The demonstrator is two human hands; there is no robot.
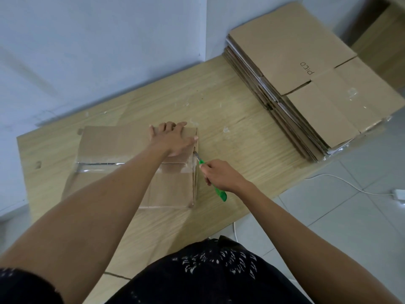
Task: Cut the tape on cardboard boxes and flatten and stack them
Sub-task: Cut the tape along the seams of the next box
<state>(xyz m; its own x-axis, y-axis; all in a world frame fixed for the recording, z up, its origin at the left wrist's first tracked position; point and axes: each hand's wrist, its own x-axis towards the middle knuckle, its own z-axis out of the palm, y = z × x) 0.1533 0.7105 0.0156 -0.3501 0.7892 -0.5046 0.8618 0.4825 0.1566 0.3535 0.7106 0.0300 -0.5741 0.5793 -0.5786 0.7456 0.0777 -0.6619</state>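
Two hands tend the taped cardboard box [114,145] on the table [241,132]: left hand [173,139] pressing its top, fingers spread, right hand [221,175] gripping a green utility knife [220,193] at the side tape, which likely needs slicing along next.

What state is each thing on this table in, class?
Brown cardboard box: closed, taped.
Clear tape strip: across the box's top seam.
Green-handled utility knife: blade out, tip at the box's right edge.
Stack of flattened brown cardboard boxes: flat, piled.
Left hand: flat on box.
Right hand: grips knife.
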